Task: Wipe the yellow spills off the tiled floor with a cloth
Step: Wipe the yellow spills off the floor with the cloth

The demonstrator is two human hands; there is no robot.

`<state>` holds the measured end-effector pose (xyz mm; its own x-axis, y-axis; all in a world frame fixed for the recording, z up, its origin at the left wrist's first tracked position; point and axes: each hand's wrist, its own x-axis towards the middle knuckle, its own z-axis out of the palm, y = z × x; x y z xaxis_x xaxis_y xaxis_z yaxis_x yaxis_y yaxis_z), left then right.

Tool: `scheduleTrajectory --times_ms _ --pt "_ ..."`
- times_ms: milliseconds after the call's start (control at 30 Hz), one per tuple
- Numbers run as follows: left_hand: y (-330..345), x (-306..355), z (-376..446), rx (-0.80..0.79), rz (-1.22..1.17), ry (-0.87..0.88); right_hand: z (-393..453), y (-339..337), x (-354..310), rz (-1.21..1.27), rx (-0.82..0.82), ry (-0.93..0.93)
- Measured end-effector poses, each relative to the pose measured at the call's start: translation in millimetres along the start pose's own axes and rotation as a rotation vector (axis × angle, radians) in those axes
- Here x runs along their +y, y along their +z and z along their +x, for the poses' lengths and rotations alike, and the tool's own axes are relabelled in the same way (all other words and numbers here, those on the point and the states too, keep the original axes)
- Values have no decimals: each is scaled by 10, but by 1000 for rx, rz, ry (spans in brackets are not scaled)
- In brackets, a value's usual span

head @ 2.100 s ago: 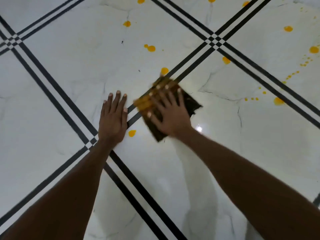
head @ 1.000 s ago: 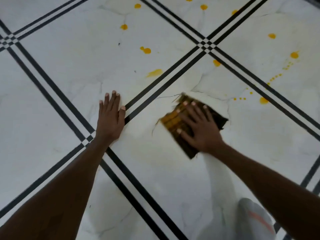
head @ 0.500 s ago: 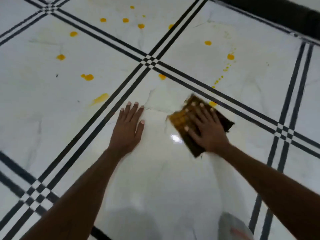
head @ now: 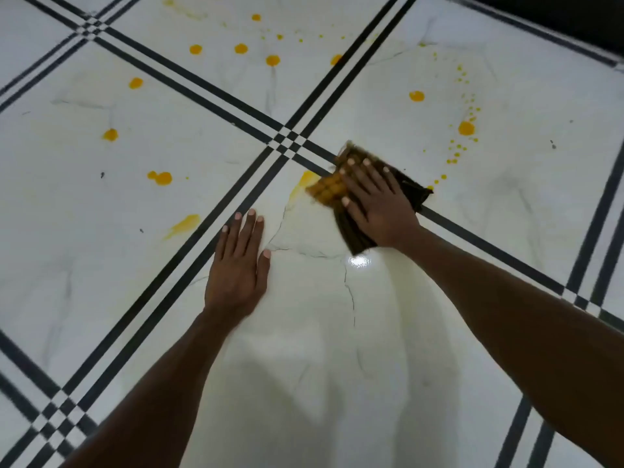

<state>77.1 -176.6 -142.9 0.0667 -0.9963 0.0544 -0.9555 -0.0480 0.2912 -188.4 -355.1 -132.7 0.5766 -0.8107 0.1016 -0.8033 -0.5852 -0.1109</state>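
My right hand (head: 376,201) presses flat on a dark folded cloth (head: 413,190) stained yellow at its left end, lying across a black stripe just right of the stripe crossing (head: 287,143). A yellow smear (head: 304,184) trails from the cloth's left edge. My left hand (head: 238,265) rests flat on the white tile, fingers together, holding nothing. Several yellow spills dot the tiled floor: a double drop (head: 161,178), a streak (head: 184,224), a round drop (head: 466,128) with a trail of tiny specks, and more farther up.
The white marble-look tiles (head: 304,383) are split by double black stripes. A dark strip (head: 557,11) borders the floor at the top right. A bright light reflection (head: 359,262) shines below the cloth.
My right hand has slid the cloth up and left onto the black stripe near the crossing, smearing a yellow drop there. My left hand has shifted forward. The view has moved toward the far spills.
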Motion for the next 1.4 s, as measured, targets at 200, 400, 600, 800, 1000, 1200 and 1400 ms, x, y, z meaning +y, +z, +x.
scheduleTrajectory --times_ms 200,400,600,800,1000,1200,1400 --pt "-27 6 33 -18 33 -12 568 58 -800 63 -48 -125" --pt "-6 -16 24 2 -62 -41 -201 3 -553 45 -181 -398" --pt "30 -16 20 73 -99 -44 930 106 -717 52 -58 86" --pt "9 -22 3 43 -111 -40 -389 3 -869 35 -166 -453" --pt "18 -21 7 45 -110 -47 204 -7 -5 3 -58 213" --pt "-44 42 7 57 -217 -102 -101 81 -1072 103 -148 -159" --pt "-219 527 412 14 -353 -128 -724 -258 -589 501 -143 -98"
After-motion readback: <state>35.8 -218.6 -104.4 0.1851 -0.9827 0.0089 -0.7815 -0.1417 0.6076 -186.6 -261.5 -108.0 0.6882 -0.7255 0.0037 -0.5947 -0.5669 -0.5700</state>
